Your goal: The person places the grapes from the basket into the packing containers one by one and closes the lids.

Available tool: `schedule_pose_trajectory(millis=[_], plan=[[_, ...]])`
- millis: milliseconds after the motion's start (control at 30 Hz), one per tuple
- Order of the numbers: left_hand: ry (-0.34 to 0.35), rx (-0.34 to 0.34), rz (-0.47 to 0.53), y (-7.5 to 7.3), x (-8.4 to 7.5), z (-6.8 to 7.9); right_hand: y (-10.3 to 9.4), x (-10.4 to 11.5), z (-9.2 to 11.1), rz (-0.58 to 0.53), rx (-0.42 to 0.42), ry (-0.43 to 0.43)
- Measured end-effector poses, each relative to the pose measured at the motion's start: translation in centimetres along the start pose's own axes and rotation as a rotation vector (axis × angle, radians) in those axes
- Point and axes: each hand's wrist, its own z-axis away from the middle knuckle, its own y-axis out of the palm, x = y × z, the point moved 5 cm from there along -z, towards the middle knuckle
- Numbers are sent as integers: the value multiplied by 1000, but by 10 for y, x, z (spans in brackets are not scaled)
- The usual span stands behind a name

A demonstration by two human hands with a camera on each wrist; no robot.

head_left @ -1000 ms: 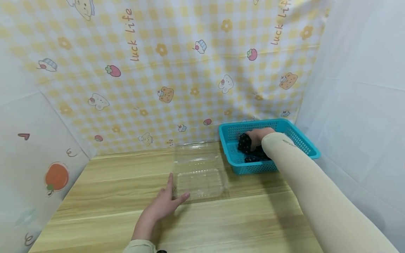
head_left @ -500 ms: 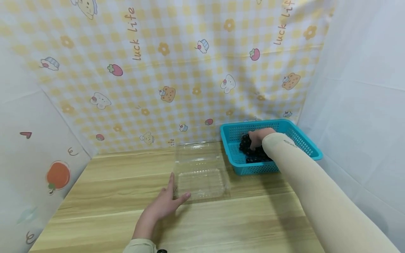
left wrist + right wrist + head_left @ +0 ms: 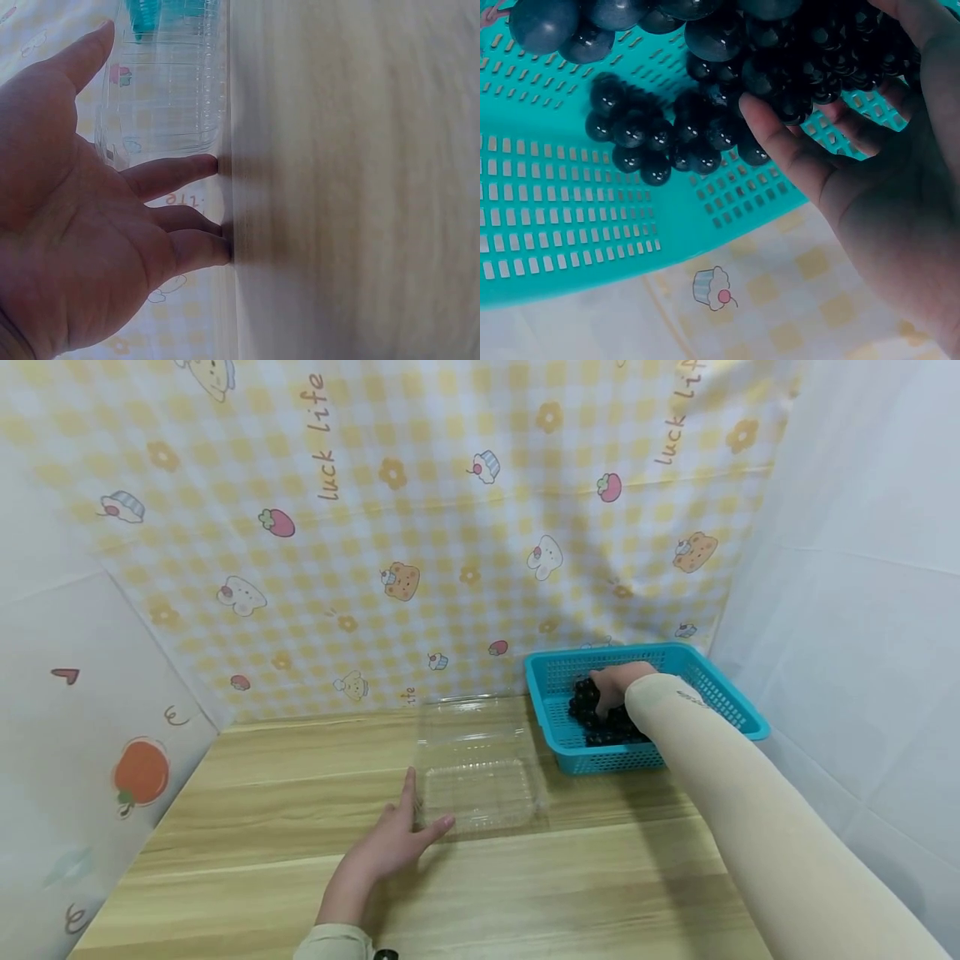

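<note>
My left hand lies at the near left corner of a clear plastic clamshell box, which stands with its lid up on the table. Its fingers are spread; in the left wrist view the fingertips come down to the tabletop beside the box wall. My right hand reaches into a turquoise basket and grips a bunch of dark grapes. The right wrist view has thumb and fingers around these grapes, while more grapes lie against the basket's mesh.
The wooden table meets a yellow checked cloth hanging behind it. White sheets hang at both sides. The basket stands right of the box, close to the back cloth.
The grapes at my right hand have come down slightly inside the basket since a second ago. My left hand stays by the box. The whole head view has shifted a little.
</note>
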Motion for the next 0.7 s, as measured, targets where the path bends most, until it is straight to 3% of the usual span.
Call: schedule_pose_trajectory(millis=[433,700], plan=[[4,-2,6,-1,0,0,0,5,-5,63,-1,30],[4,-4,-2,-1,0,0,1,14,0,54,1,-5]])
